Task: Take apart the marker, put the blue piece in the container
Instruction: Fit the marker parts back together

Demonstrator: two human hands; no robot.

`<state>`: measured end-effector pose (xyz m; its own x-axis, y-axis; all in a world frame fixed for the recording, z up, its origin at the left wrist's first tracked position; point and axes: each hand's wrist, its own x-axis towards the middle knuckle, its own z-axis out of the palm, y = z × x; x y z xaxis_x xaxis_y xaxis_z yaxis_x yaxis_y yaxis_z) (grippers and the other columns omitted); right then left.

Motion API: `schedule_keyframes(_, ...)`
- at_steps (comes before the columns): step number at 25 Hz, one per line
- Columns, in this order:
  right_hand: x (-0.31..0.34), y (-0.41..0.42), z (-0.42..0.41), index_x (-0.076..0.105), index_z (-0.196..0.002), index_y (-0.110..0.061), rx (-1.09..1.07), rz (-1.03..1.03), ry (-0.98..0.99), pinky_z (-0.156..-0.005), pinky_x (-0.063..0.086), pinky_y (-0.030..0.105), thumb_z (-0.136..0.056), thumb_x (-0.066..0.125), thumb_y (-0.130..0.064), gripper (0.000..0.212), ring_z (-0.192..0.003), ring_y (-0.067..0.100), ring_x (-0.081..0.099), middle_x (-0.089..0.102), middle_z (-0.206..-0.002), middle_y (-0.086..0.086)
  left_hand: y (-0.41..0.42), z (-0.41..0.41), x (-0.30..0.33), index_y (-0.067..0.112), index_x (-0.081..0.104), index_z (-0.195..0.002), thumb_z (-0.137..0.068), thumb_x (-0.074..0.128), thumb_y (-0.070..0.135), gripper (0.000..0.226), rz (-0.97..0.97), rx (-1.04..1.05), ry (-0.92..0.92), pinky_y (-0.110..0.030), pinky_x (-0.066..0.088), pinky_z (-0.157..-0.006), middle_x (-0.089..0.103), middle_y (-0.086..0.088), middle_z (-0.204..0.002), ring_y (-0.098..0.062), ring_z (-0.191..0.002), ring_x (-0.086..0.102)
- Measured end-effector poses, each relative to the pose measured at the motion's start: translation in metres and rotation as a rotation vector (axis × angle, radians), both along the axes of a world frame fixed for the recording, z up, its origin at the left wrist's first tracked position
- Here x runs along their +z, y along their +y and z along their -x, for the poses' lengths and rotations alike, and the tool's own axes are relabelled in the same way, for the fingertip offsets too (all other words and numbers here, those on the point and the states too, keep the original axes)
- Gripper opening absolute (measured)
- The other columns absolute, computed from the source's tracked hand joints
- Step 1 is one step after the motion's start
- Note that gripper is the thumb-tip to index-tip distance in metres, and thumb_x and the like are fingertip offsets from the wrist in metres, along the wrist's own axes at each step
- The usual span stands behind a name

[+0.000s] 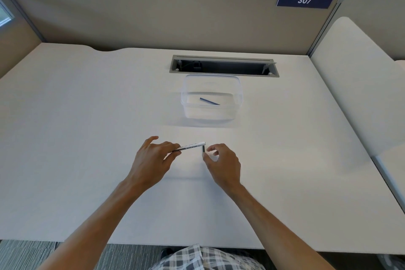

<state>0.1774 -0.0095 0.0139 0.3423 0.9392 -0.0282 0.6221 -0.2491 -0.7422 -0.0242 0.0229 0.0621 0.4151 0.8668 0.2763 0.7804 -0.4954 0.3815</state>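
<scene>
At about seven o'clock from the middle of the white surface (87, 116), the left hand (151, 160) pinched the white marker barrel (192, 145) between thumb and curled fingers, its other fingers spread loosely, the barrel pointing toward three o'clock; just at the barrel's open end, the right hand (221, 160) pinched a small dark piece (203, 149), seemingly an end cap or plug, standing roughly upright and touching or nearly touching the barrel tip, though whether the two were still joined could not be told; toward twelve o'clock, well apart from both hands, the clear container (237, 94) stood near the cable slot (223, 65), and a thin blue piece (209, 101) already lay slanted on its floor; the partition at the back carried a sign (305, 0) reading 307. With the blue piece apparently in place, the step in hand looked like handling the leftover parts; doing it well would call for a steady grip on the barrel, a straight movement of the small piece along the barrel's axis rather than sideways, and a firm fingertip pinch so that so small a part would not slip and roll across the surface.
</scene>
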Motion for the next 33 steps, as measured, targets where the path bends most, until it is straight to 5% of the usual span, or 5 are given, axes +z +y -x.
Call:
schedule_keyframes(10, -0.018, 0.013, 0.008, 0.069, -0.087, -0.020, 0.034, -0.015, -0.274, -0.069, 0.045, 0.032, -0.087, 0.064, -0.032, 0.013, -0.090, 0.019, 0.059, 0.067, -0.101, -0.008, 0.004, 0.007, -0.006, 0.020, 0.071, -0.095, -0.092, 0.061, 0.022, 0.010, -0.009, -0.009, 0.073, -0.038, 0.037, -0.103, 0.068, 0.009, -0.108, -0.015, -0.093, 0.065)
schedule_keyframes(15, -0.008, 0.009, -0.002, 0.066, -0.081, -0.028, -0.029, 0.014, 0.027, -0.064, 0.046, 0.026, -0.085, 0.065, -0.036, 0.008, -0.071, 0.001, 0.064, 0.069, -0.075, -0.018, 0.008, 0.008, -0.008, 0.020, 0.070, -0.094, -0.092, 0.061, 0.022, 0.009, -0.005, -0.005, 0.071, -0.037, 0.038, -0.101, 0.069, 0.011, -0.104, -0.015, -0.091, 0.065)
schedule_keyframes(21, 0.014, 0.000, -0.014, 0.071, -0.086, -0.025, -0.001, -0.160, 0.354, -0.060, 0.042, 0.012, -0.089, 0.069, -0.019, 0.007, -0.078, 0.004, 0.067, 0.073, -0.084, -0.017, 0.011, 0.008, -0.009, 0.018, 0.070, -0.096, -0.093, 0.060, 0.022, 0.011, -0.008, 0.015, 0.071, -0.037, 0.037, -0.103, 0.071, 0.008, -0.094, -0.018, -0.081, 0.066)
schedule_keyframes(33, 0.033, -0.008, -0.021, 0.073, -0.089, -0.022, 0.007, -0.270, 0.420, -0.053, 0.037, 0.015, -0.092, 0.068, -0.015, 0.009, -0.077, 0.002, 0.064, 0.072, -0.086, -0.019, 0.016, 0.006, -0.005, 0.017, 0.069, -0.099, -0.095, 0.057, 0.022, 0.013, -0.022, -0.007, 0.071, -0.039, 0.034, -0.107, 0.072, 0.009, -0.092, -0.019, -0.077, 0.066)
